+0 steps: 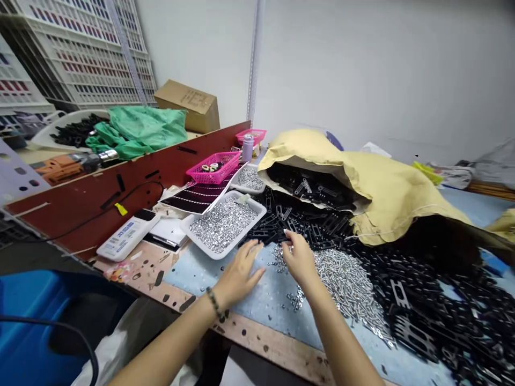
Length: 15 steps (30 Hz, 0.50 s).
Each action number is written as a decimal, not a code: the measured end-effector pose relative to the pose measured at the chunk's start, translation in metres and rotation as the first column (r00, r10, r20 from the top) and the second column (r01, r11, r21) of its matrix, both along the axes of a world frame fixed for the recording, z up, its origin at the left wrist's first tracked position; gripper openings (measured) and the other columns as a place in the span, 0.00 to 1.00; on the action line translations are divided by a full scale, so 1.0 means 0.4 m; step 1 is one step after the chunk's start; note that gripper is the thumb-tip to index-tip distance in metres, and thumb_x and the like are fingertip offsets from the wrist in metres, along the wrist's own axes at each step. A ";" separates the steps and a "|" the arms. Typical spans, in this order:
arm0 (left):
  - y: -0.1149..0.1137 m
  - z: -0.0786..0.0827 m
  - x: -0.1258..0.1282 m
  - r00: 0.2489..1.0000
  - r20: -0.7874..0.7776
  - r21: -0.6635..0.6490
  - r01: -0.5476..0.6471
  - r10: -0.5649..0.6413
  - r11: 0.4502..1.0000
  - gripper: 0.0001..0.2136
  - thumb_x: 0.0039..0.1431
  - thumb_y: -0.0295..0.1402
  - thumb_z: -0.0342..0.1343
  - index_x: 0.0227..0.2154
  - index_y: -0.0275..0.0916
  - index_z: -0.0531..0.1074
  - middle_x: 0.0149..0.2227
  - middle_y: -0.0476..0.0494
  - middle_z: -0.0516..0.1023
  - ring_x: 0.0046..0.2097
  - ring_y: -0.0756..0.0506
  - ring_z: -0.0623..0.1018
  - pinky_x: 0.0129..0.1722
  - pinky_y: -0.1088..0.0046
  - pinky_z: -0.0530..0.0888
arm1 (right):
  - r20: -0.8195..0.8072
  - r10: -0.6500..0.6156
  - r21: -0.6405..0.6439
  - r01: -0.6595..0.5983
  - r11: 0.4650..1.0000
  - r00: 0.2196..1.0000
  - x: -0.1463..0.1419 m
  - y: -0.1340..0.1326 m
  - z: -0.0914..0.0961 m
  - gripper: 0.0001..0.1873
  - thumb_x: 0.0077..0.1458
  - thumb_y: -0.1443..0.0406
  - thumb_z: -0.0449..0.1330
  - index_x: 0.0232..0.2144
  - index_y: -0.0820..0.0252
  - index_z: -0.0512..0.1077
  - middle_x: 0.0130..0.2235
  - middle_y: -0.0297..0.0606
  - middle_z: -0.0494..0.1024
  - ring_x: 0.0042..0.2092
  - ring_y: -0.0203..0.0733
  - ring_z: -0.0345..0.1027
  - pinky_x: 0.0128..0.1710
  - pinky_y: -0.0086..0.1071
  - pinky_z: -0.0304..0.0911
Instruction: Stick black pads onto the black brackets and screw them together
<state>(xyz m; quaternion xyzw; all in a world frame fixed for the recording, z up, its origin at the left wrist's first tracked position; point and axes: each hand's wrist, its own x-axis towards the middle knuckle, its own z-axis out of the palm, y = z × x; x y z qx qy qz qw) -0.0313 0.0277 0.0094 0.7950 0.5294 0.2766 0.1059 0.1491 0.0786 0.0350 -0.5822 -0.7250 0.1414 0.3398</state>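
My left hand, with a dark beaded bracelet at its wrist, hovers over the blue tabletop. Its fingers are spread, and I see nothing in it. Beside the pile of silver screws is my right hand. Its fingers are bent, with a gap between thumb and index finger and nothing visible there; the other fingertips are partly hidden. Just beyond both hands lie black slotted plates. Small nuts are scattered near my right wrist. A white tray of small silver metal pieces stands beyond my left hand.
Yellow sacks spill black parts across the right side. At the back left stand a pink basket, a lilac bottle and a smaller tray. A white scale-like device lies left, before a red-brown board.
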 end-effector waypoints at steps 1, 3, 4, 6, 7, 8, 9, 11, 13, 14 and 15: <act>0.048 -0.007 0.030 0.999 -0.025 0.022 -0.038 0.038 0.999 0.27 0.61 0.35 0.50 0.61 0.35 0.52 0.64 0.32 0.53 0.66 0.38 0.53 0.62 0.54 0.57 | 0.023 -0.017 0.012 0.017 1.000 1.000 -0.012 0.040 -0.024 0.22 0.55 0.70 0.49 0.52 0.68 0.65 0.51 0.53 0.70 0.48 0.48 0.68 0.50 0.44 0.63; 0.114 -0.018 0.077 0.994 -0.061 0.039 -0.083 0.085 0.996 0.28 0.61 0.34 0.50 0.61 0.30 0.52 0.65 0.26 0.50 0.67 0.34 0.46 0.61 0.47 0.52 | 0.068 -0.017 0.024 0.016 1.000 0.998 -0.027 0.093 -0.054 0.24 0.52 0.73 0.49 0.53 0.66 0.65 0.53 0.52 0.68 0.52 0.50 0.64 0.52 0.44 0.60; 0.132 -0.022 0.092 0.993 -0.070 0.033 -0.091 0.093 0.995 0.28 0.60 0.34 0.50 0.60 0.28 0.52 0.64 0.24 0.50 0.67 0.32 0.46 0.61 0.44 0.51 | 0.088 -0.006 0.028 0.003 1.000 0.996 -0.028 0.106 -0.060 0.24 0.52 0.74 0.50 0.51 0.63 0.67 0.53 0.50 0.69 0.53 0.50 0.64 0.52 0.43 0.60; 0.135 -0.029 0.106 0.992 -0.089 0.015 -0.088 0.089 0.996 0.27 0.60 0.34 0.50 0.60 0.28 0.54 0.63 0.23 0.54 0.66 0.31 0.49 0.60 0.42 0.50 | 0.119 0.029 0.037 -0.034 0.999 0.993 -0.011 0.110 -0.059 0.21 0.52 0.75 0.50 0.46 0.58 0.70 0.51 0.44 0.71 0.51 0.50 0.65 0.51 0.42 0.61; 0.125 -0.029 0.106 0.992 -0.101 0.006 -0.074 0.074 0.997 0.26 0.60 0.34 0.49 0.60 0.29 0.54 0.63 0.24 0.56 0.65 0.31 0.52 0.60 0.41 0.51 | 0.129 0.043 0.044 -0.049 0.998 0.991 0.005 0.102 -0.054 0.19 0.52 0.75 0.50 0.43 0.56 0.71 0.50 0.42 0.72 0.50 0.50 0.66 0.50 0.42 0.61; 0.111 -0.028 0.105 0.993 -0.098 0.001 -0.059 0.059 0.998 0.26 0.61 0.34 0.49 0.60 0.30 0.54 0.63 0.25 0.56 0.65 0.32 0.54 0.60 0.42 0.51 | 0.136 0.048 0.053 -0.055 0.997 0.990 0.025 0.089 -0.048 0.17 0.52 0.74 0.50 0.41 0.55 0.72 0.48 0.41 0.73 0.48 0.50 0.66 0.49 0.42 0.62; 0.094 -0.024 0.104 0.997 -0.068 -0.001 -0.045 0.045 0.999 0.25 0.62 0.34 0.48 0.60 0.31 0.54 0.63 0.27 0.56 0.65 0.33 0.54 0.60 0.43 0.50 | 0.138 0.040 0.065 -0.049 0.997 0.990 0.046 0.069 -0.042 0.16 0.53 0.74 0.50 0.40 0.55 0.72 0.46 0.42 0.74 0.48 0.51 0.67 0.49 0.43 0.62; 0.061 -0.009 0.113 0.987 0.148 -0.033 -0.050 0.055 0.998 0.26 0.62 0.37 0.47 0.61 0.34 0.52 0.64 0.30 0.54 0.66 0.36 0.51 0.62 0.46 0.47 | 0.134 -0.011 0.091 -0.001 0.996 0.991 0.080 0.015 -0.033 0.16 0.55 0.72 0.49 0.43 0.57 0.69 0.45 0.44 0.74 0.47 0.51 0.67 0.49 0.44 0.62; 0.041 0.013 0.137 0.826 0.547 -0.225 -0.014 0.138 0.974 0.28 0.61 0.42 0.50 0.61 0.37 0.52 0.63 0.33 0.57 0.65 0.38 0.55 0.62 0.52 0.53 | 0.127 -0.083 0.118 0.068 0.991 0.988 0.095 -0.048 -0.032 0.17 0.57 0.71 0.47 0.48 0.60 0.66 0.46 0.47 0.73 0.47 0.49 0.68 0.47 0.43 0.64; 0.037 0.025 0.153 0.699 0.687 -0.342 0.068 0.200 0.937 0.28 0.60 0.45 0.50 0.59 0.37 0.55 0.60 0.34 0.62 0.63 0.38 0.60 0.61 0.55 0.58 | 0.135 -0.101 0.124 0.084 0.989 0.986 0.099 -0.075 -0.036 0.17 0.57 0.70 0.49 0.49 0.59 0.66 0.46 0.45 0.73 0.46 0.48 0.68 0.46 0.40 0.66; 0.036 0.036 0.169 0.624 0.747 -0.406 0.154 0.230 0.901 0.26 0.60 0.47 0.49 0.56 0.37 0.58 0.57 0.34 0.66 0.60 0.38 0.65 0.57 0.57 0.64 | 0.152 -0.109 0.128 0.090 0.988 0.982 0.106 -0.097 -0.041 0.18 0.56 0.70 0.51 0.49 0.56 0.66 0.45 0.43 0.74 0.46 0.47 0.69 0.45 0.39 0.67</act>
